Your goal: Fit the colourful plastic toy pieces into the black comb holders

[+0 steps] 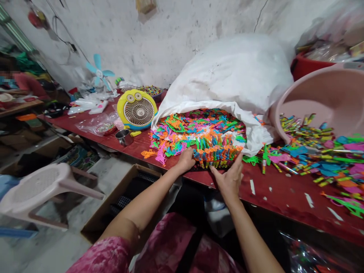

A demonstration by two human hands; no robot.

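Standing row: Right at the centre of the frame, just below the middle, your packed row of colourful plastic pieces stands upright, orange tops in line, yellow lower ends in a dark tray by the table's front edge.
Left hand: Yours is at the row's left end, fingers curled together and touching; how firmly they clamp, you can't tell from here.
Right hand: Over at the right front corner, your hand has thumb and forefinger spread well apart, thumb towards the front, fingers by the right end.
White sack: Right behind, the big sack gapes towards you, loose pieces spilling from its mouth.
Pink tub: At the right of the frame it lies tipped, this tub, striped tubes heaped at its rim.
Red table: Left of centre on the tabletop, a yellow fan stands near a metal cup.
Upper left: A co-worker's red sleeve shows.
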